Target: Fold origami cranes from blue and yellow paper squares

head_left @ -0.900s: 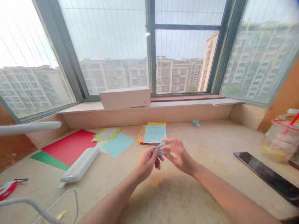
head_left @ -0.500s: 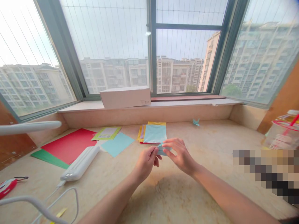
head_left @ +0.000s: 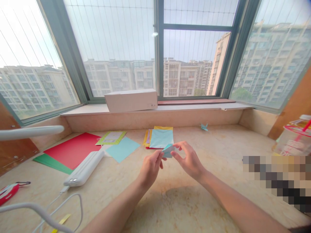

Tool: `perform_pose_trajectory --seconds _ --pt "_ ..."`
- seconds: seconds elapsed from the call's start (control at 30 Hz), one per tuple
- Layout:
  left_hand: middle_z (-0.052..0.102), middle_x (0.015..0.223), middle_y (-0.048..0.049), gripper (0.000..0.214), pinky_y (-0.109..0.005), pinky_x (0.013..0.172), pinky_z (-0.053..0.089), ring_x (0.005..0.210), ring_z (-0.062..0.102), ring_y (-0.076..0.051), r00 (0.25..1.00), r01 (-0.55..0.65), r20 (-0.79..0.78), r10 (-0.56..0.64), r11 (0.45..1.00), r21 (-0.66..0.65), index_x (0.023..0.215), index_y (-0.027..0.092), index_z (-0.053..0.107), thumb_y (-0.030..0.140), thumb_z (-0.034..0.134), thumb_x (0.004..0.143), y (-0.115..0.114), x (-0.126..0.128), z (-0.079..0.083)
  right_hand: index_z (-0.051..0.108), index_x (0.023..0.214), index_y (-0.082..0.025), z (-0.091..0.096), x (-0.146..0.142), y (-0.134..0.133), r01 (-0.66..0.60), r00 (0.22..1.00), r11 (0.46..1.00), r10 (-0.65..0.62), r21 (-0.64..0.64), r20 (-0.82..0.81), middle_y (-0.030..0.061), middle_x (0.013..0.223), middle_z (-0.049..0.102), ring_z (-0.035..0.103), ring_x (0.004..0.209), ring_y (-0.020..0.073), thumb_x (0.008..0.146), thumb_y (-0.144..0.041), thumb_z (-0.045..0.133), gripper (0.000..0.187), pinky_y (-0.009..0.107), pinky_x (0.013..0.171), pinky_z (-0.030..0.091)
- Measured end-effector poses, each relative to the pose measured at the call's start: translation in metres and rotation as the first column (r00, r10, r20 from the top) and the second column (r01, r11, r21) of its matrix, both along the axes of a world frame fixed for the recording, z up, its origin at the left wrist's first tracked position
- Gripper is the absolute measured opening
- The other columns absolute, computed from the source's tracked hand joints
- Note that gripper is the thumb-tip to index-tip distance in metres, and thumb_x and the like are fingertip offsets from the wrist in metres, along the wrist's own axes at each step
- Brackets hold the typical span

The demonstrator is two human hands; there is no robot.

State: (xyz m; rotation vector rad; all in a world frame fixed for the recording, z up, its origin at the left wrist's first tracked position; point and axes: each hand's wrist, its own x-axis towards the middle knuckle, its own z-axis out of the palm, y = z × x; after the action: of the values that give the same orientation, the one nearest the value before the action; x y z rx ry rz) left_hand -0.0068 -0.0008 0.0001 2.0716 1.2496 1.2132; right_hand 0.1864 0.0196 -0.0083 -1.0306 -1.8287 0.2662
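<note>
Between my two hands, above the counter, is a small folded piece of light-blue paper [head_left: 167, 151] with a raised flap. My left hand [head_left: 152, 166] pinches its left edge between thumb and fingers. On the other side, my right hand [head_left: 188, 158] holds the right edge with the thumb and index finger, its other fingers curled. Just behind the folded paper lies a stack of square paper [head_left: 161, 137], light blue on top, with yellow, purple and red edges showing. A small folded blue paper figure [head_left: 204, 127] rests farther back to the right.
On the left lie red paper [head_left: 73, 149], green paper [head_left: 52, 163], a blue sheet [head_left: 122, 149], a yellow-green packet [head_left: 111, 138] and a white power bank [head_left: 85, 168] with its cable. A red-white tool [head_left: 8, 193] is far left. A clear jar [head_left: 295, 137] stands right; a white box [head_left: 131, 101] sits on the sill.
The folded paper has risen slightly and its flap now stands more open to view. My right fingers have shifted from lying over its top to gripping its right edge.
</note>
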Motion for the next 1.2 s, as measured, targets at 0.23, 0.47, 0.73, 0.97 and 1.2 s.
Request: perform_pose_trajectory --seconds 0.23,0.47,0.73,0.97,1.2 --pt "0.074 0.083 -0.002 0.028 -0.023 0.06 0.046 0.054 0.061 -0.011 0.997 0.071 0.04 -0.069 0.996 -0.048 0.099 0.019 0.061 0.035 0.037 0.1 -0.004 0.007 -0.001 0.057 0.107 -0.02 0.0 -0.005 -0.001 0.002 0.989 0.989 -0.023 -0.146 -0.146 0.0063 0.095 0.066 0.061 0.087 0.0231 0.083 -0.046 0.067 0.036 0.034 0.073 0.048" --pt "0.074 0.089 -0.0041 0.02 -0.022 0.054 0.048 0.053 0.065 -0.012 0.986 0.154 0.101 -0.134 0.963 -0.222 0.094 0.021 0.052 0.039 0.044 0.096 -0.007 0.014 -0.003 0.063 0.087 -0.02 0.005 -0.014 -0.006 -0.016 0.963 0.976 -0.044 -0.218 -0.267 0.001 0.079 0.069 0.061 0.074 0.018 0.078 -0.034 0.071 0.019 0.033 0.076 0.044" --pt "0.049 0.046 0.0057 0.045 -0.019 0.039 0.03 0.035 0.041 -0.007 0.941 0.108 0.339 0.01 0.939 -0.327 0.072 0.019 0.047 0.056 0.036 0.095 -0.008 0.022 -0.006 0.071 0.096 -0.024 -0.009 -0.027 -0.01 -0.121 0.989 0.989 0.127 0.08 -0.076 0.0059 0.095 0.067 0.062 0.091 0.0213 0.091 -0.023 0.059 0.014 0.038 0.086 0.048" --pt "0.039 0.046 0.0071 0.052 -0.021 0.04 0.026 0.038 0.034 -0.007 0.826 0.163 0.56 0.056 0.929 -0.333 0.066 0.02 0.041 0.065 0.037 0.091 -0.007 0.019 0.002 0.064 0.125 -0.033 -0.007 -0.027 -0.015 -0.125 0.972 0.983 0.094 0.135 0.213 0.0103 0.142 0.045 0.046 0.128 0.0303 0.095 -0.024 0.052 0.034 0.052 0.103 0.04" --pt "0.055 0.055 0.0028 0.047 -0.02 0.041 0.035 0.039 0.045 -0.008 0.879 0.085 0.474 0.045 0.965 -0.249 0.074 0.018 0.047 0.059 0.034 0.095 -0.005 0.019 -0.007 0.065 0.107 -0.022 -0.008 -0.032 -0.01 -0.178 0.95 0.968 0.122 -0.175 -0.288 0.0115 0.121 0.059 0.062 0.105 0.0236 0.091 -0.042 0.058 0.027 0.04 0.088 0.054"
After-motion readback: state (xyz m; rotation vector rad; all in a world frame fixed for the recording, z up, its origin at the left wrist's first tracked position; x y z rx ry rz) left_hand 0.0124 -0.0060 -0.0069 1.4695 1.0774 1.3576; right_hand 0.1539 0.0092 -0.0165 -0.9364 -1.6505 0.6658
